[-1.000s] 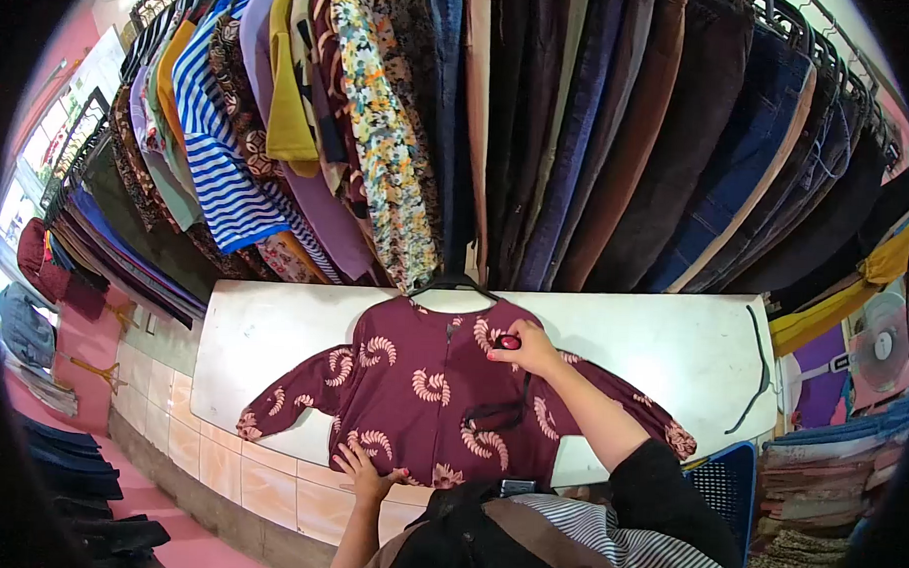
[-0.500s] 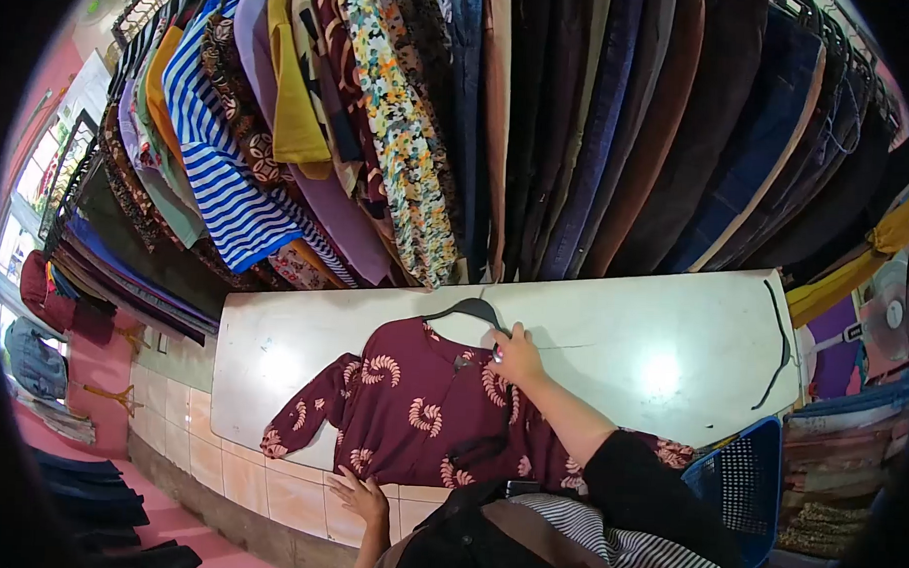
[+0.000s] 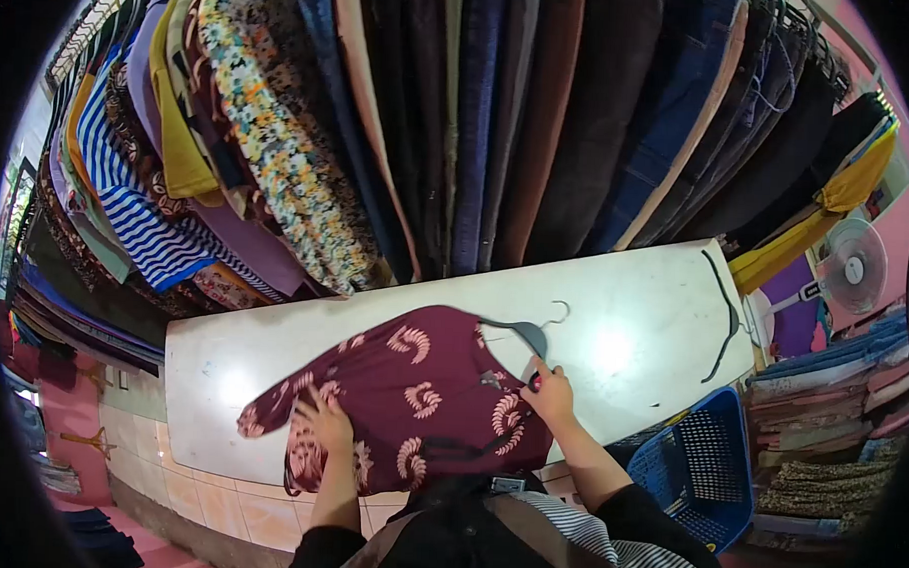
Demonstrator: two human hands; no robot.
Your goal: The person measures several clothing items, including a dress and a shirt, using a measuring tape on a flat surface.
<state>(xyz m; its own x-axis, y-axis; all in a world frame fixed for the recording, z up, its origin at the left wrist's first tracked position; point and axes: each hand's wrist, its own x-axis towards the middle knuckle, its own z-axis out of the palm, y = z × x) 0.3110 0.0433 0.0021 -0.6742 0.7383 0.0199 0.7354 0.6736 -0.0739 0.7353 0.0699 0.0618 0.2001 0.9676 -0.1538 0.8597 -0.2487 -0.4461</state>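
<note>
A maroon blouse (image 3: 451,374) with pale leaf-curl prints hangs on a dark clothes hanger (image 3: 529,337), over the near side of a white table. My right hand (image 3: 551,393) is closed on the hanger's right shoulder and the blouse at the neckline. The hanger's hook points to the back right. Against the blouse's left side rests my left hand (image 3: 324,425), its fingers spread on the fabric below the sleeve. That sleeve stretches out to the left. Part of the hem is hidden by my body.
A loose black hanger (image 3: 728,324) lies at the right end of the white table (image 3: 624,290). Behind it stands a dense rack of trousers and shirts. A blue basket (image 3: 739,444) sits at the right, near folded clothes (image 3: 820,427) and a fan (image 3: 854,268).
The hanger and blouse have turned clockwise, the neckline shifting right. My left hand has moved up from the hem onto the blouse's left side. My right hand still holds the hanger.
</note>
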